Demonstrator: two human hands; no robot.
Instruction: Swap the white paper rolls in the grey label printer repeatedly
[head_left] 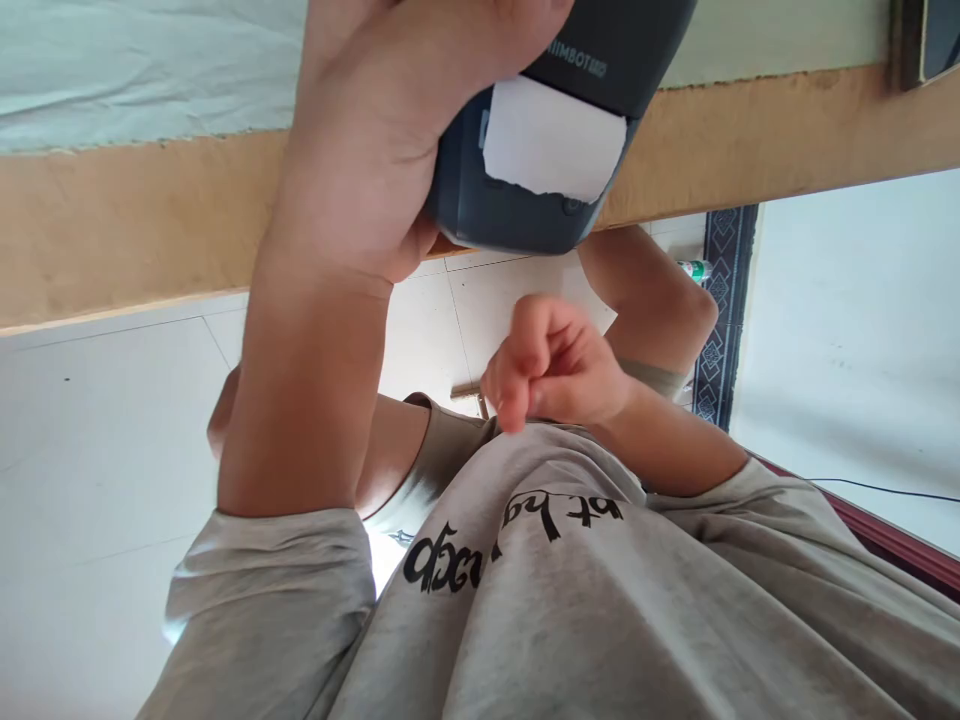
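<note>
My left hand (420, 90) grips a dark grey label printer (517, 225) with NIIMBOT lettering, raised near the table edge at the top of the view. The thumb lies along its side; the other fingers are mostly hidden behind it. A strip of white label paper (555, 140) with a ragged torn edge sticks out of the printer's slot. Below the printer, close to my shirt, my right hand (559, 365) hangs apart from it. Its fingers are curled in and slightly blurred, and nothing shows between them.
The wooden table edge (135, 225) runs across the top, with a pale green cloth (150, 60) on it. A dark-framed object (930, 45) sits at the top right corner. Beneath are white floor tiles (97, 420), a patterned dark border strip (724, 310) and a thin cable (892, 488).
</note>
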